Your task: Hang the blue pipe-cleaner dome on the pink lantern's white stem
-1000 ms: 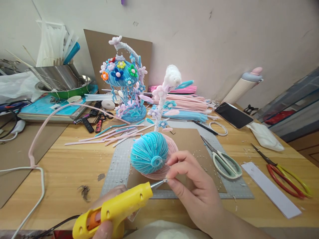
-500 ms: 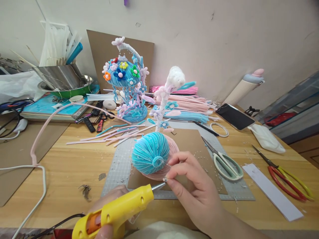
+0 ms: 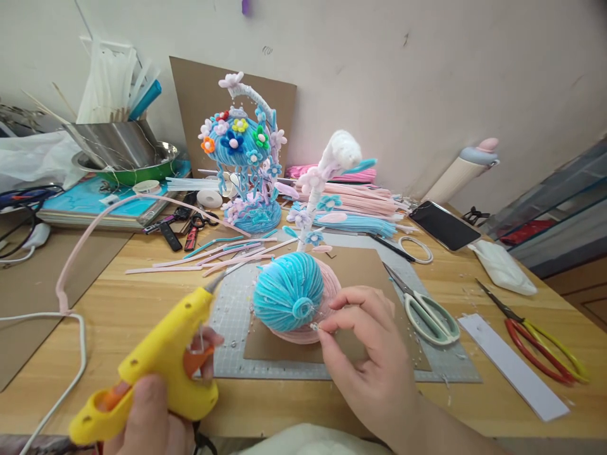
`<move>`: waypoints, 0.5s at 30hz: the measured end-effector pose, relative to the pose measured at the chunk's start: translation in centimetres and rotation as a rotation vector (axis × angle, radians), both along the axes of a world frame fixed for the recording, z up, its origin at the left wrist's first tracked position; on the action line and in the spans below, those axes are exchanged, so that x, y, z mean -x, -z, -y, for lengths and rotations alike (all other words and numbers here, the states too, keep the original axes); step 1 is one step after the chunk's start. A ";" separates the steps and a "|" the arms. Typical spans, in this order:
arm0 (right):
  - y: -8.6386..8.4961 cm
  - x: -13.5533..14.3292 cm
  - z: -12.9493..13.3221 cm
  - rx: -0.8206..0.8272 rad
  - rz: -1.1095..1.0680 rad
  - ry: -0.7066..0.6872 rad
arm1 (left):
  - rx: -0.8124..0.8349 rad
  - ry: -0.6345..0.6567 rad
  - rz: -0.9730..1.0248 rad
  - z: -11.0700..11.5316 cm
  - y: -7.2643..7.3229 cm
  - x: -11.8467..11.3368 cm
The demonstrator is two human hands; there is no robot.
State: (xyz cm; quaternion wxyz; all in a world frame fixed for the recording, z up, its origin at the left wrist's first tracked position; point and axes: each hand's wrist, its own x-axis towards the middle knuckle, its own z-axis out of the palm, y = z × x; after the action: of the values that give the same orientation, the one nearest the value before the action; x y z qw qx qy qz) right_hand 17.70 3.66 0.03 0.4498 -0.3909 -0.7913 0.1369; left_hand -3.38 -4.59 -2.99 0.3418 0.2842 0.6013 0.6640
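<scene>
My left hand (image 3: pixel 156 411) is wrapped round the handle of a yellow hot glue gun (image 3: pixel 161 341), whose metal nozzle points up and to the right. Between the thumb and index finger of my right hand (image 3: pixel 370 354) is a tiny shiny bead (image 3: pixel 314 327); fine clear thread shows beside the fingers. Just left of that hand lies a blue ribbed dome (image 3: pixel 287 291) made of pipe cleaners, with a small coil at its centre. It rests on a pink coiled base (image 3: pixel 331 275), from which a white wrapped stem (image 3: pixel 310 212) with flowers rises.
A finished-looking blue jellyfish ornament (image 3: pixel 237 142) stands behind. Pipe-cleaner bundles (image 3: pixel 346 196) lie at the back. Green-handled scissors (image 3: pixel 431 316), red-and-yellow-handled pliers (image 3: pixel 535 347), a white strip (image 3: pixel 515 366) and a phone (image 3: pixel 444 224) lie to the right. A grey cutting mat (image 3: pixel 227 354) lies beneath the cardboard.
My left hand has drawn the glue gun away to the left and turned its nozzle upward. My right hand has brought the bead slightly up, close to the blue dome's lower right edge.
</scene>
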 end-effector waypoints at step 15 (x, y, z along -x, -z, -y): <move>0.2 1.1 -0.2 -0.134 0.180 0.056 | 0.050 0.189 -0.062 -6.2 -0.9 -2.6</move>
State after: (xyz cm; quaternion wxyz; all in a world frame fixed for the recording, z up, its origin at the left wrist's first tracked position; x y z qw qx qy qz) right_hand 16.59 3.87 -0.15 0.4055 -0.3927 -0.8247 0.0353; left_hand -0.74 1.56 -2.11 0.3913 0.3513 0.5985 0.6044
